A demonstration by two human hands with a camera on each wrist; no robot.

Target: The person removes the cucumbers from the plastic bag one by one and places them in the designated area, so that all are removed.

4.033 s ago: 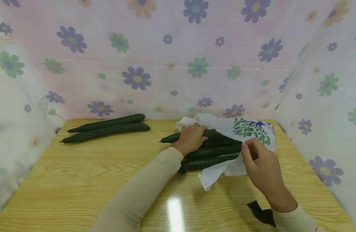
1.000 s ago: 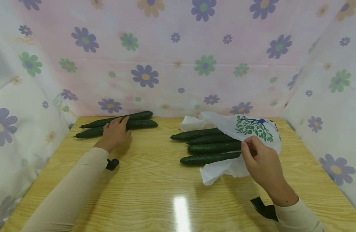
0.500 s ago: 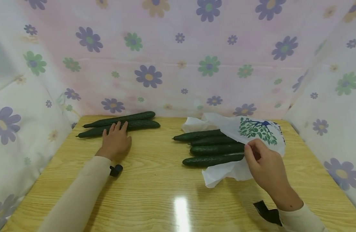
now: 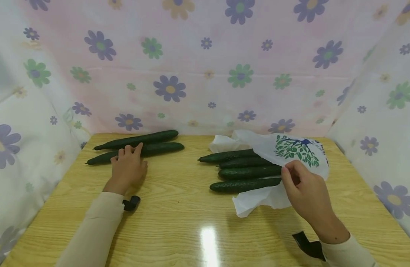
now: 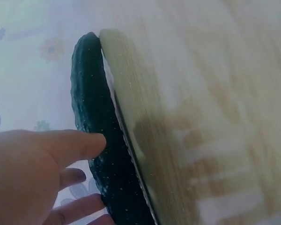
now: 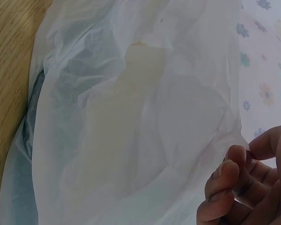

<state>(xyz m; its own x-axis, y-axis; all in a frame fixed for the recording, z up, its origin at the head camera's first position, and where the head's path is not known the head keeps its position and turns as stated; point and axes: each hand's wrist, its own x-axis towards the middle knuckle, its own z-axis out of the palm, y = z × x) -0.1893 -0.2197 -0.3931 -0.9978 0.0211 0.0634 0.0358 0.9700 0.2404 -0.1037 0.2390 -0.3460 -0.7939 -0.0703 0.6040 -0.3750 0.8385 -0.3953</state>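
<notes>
Two long dark green cucumbers lie side by side at the back left of the table. My left hand (image 4: 127,168) grips the front cucumber (image 4: 165,148) near its middle; in the left wrist view the thumb presses one side and fingers reach the other. The rear cucumber (image 4: 155,137) lies just behind the hand. At the right, my right hand (image 4: 310,200) pinches the edge of a white plastic bag (image 4: 263,142) with a printed tree between thumb and forefinger. Several cucumbers (image 4: 248,171) stick out of its mouth, their right ends hidden inside.
A wooden table (image 4: 171,222) carries everything. Flowered cloth (image 4: 198,89) hangs behind it and along both sides. Black wrist mounts (image 4: 308,246) stick out by both sleeves.
My left hand has gone from the cucumbers at the bag to the left pair. The front cucumber has shifted slightly away from the rear one. My right hand keeps pinching the bag.
</notes>
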